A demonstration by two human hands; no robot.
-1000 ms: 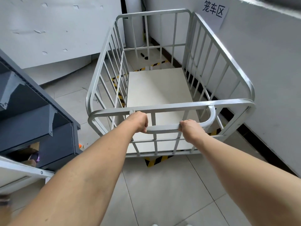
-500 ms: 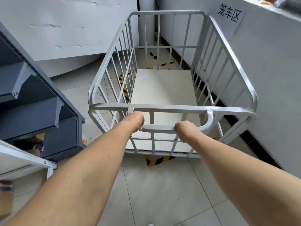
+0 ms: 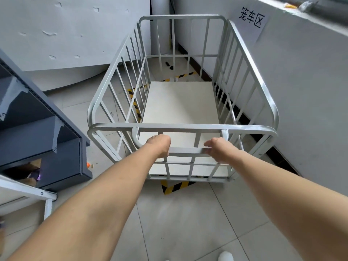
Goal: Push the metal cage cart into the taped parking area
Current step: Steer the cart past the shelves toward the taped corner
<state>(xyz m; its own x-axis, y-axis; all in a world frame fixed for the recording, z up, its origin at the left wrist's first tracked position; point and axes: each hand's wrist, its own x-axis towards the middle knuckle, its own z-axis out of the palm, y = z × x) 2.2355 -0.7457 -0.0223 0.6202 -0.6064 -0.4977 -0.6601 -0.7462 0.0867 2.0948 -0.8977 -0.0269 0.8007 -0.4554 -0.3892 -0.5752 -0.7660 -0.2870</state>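
My left hand (image 3: 159,146) and right hand (image 3: 216,149) clench the handle (image 3: 185,150) of the cage cart (image 3: 188,126). I'd push evenly along the wall (image 3: 301,91), past the striped tape (image 3: 176,187).

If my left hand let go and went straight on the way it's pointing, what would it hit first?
Probably the near-end bars of the metal cage cart, just past the handle the left hand grips; depth is unclear, so it might slip between them.

One cage cart (image 3: 180,102), two hands (image 3: 159,146) (image 3: 216,150), three yellow-black tape strips (image 3: 178,186) (image 3: 134,104) (image 3: 181,76), one wall sign (image 3: 251,19), one shelving unit (image 3: 37,129)
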